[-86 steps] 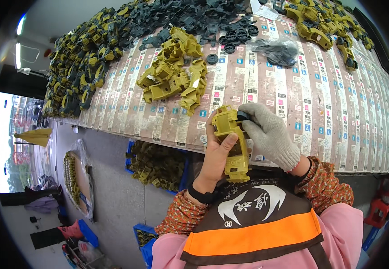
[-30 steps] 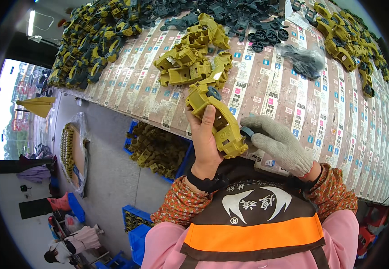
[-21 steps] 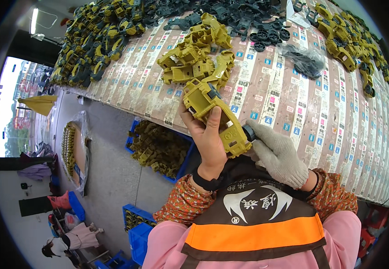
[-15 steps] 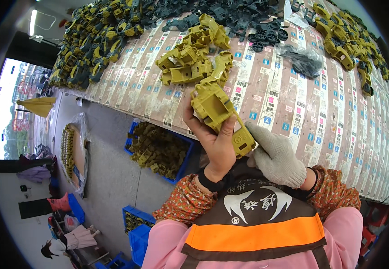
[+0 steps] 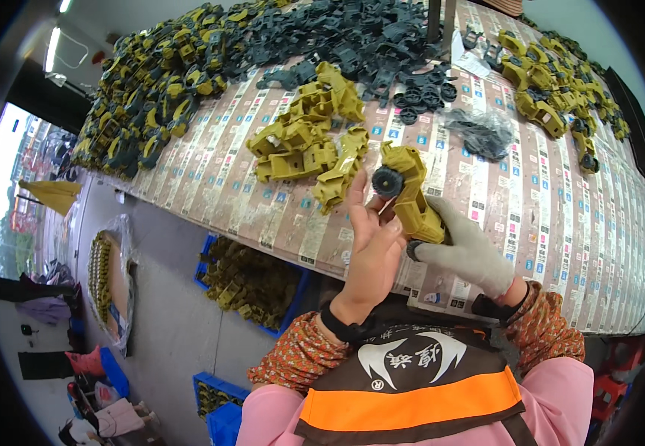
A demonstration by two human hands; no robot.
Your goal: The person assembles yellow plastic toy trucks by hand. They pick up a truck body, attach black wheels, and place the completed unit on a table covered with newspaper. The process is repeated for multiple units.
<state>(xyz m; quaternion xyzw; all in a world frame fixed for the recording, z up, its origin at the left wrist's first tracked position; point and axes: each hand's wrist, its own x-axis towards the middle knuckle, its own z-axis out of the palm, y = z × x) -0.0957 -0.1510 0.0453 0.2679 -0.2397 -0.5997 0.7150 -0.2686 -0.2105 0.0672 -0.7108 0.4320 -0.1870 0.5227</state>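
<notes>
Between my hands, over the table's front edge, is a yellow plastic toy vehicle body [image 5: 416, 204], tilted and held off the tabletop. A black ribbed wheel [image 5: 387, 181] sits at its left side near the upper end. My bare left hand [image 5: 373, 249] is closed about the body's left side, its fingers beside and below the wheel; some fingertips are hidden. From the right, my right hand [image 5: 471, 249], in a pale knitted glove, grips the lower end. Another small black round piece [image 5: 413, 250] shows at the glove's fingertips.
Loose yellow bodies [image 5: 300, 141] lie just beyond my hands. Dark chassis parts [image 5: 360, 37], wheels [image 5: 415, 100] and a clear bag of black parts [image 5: 478, 134] lie farther back. Yellow-and-black assemblies [image 5: 166, 82] are heaped left. A blue crate [image 5: 298, 297] stands below the table edge.
The yellow body has been turned over, and a black wheel now shows at its side. My gloved hand has moved up along its right side. The view has shifted slightly.
</notes>
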